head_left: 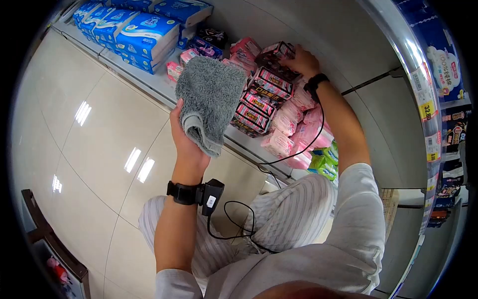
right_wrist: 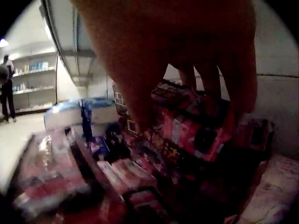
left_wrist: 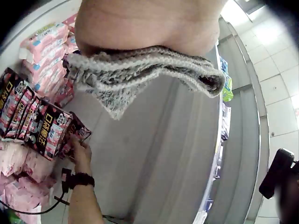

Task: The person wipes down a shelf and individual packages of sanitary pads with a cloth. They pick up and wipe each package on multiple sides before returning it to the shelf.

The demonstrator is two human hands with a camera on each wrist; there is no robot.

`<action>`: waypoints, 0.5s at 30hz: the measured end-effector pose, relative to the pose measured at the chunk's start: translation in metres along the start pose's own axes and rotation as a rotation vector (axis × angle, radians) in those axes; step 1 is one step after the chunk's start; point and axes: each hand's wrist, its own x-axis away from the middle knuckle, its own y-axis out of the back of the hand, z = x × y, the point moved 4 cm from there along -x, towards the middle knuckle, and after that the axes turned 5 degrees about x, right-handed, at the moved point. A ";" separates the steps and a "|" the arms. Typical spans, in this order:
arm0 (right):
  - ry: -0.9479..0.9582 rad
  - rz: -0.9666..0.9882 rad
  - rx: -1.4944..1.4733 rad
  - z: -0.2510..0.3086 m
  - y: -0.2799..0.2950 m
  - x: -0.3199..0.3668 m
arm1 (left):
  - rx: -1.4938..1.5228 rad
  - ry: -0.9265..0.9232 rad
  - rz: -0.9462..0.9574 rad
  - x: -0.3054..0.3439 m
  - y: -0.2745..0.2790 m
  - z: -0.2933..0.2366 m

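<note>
My left hand [head_left: 188, 144] grips a folded grey fluffy towel [head_left: 211, 94], held up in front of the low shelf. The left wrist view shows the towel's pale stitched edges [left_wrist: 154, 70] beneath the palm. At the back of the shelf my right hand [head_left: 304, 64] grasps a black and pink package [head_left: 275, 56]. In the right wrist view, the thumb and fingers reach down around that package [right_wrist: 198, 133]; part of it is hidden. Similar black and pink packs [head_left: 271, 84] stand stacked just in front of it.
Soft pink packs [head_left: 286, 118] lie to the right of the stack, with green packs [head_left: 326, 162] beyond. Blue tissue packs [head_left: 147, 37] fill the shelf's left end. An upper shelf edge with price tags [head_left: 427, 109] runs along the right. A black cable [head_left: 318, 130] hangs from the right wrist.
</note>
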 end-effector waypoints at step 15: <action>0.041 -0.290 0.420 -0.036 -0.041 -0.016 | -0.009 0.039 -0.065 -0.001 0.000 0.007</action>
